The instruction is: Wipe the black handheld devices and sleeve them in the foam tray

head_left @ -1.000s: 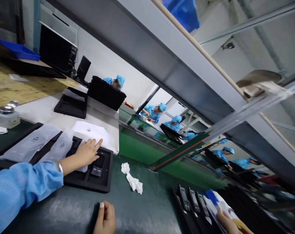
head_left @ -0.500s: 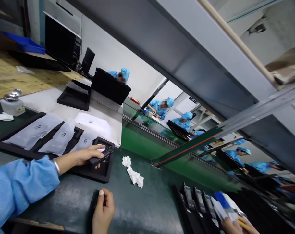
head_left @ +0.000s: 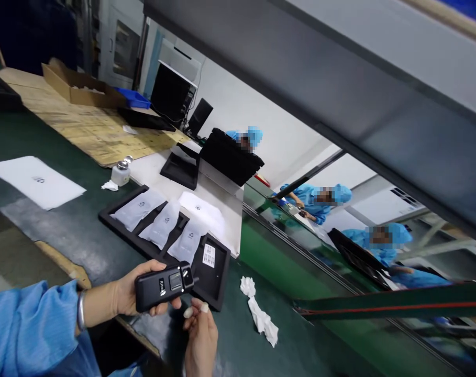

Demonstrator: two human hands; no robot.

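Observation:
My left hand [head_left: 128, 287] is wrapped round a black handheld radio [head_left: 159, 288], its lettered face and short antenna in sight. Just right of it, my right hand [head_left: 201, 335] has its fingers curled together, pale covers on two fingertips; what they hold, if anything, is hidden. Beyond both hands lies a black foam tray [head_left: 221, 287]. Its compartments carry several frosted plastic bags [head_left: 166, 225], with a white label sheet [head_left: 209, 255] in the rightmost one.
Crumpled white tissues [head_left: 261, 317] lie to the right. A dispenser bottle [head_left: 121, 174] and a stack of white bags [head_left: 37, 181] are at left. A green strut [head_left: 359, 305] and a grey overhead shelf [head_left: 340, 89] cross the right side. Co-workers in blue sit beyond.
My left hand has drawn the radio from over the tray towards me and turned its face up. My right hand has moved close to it. The view has swung left.

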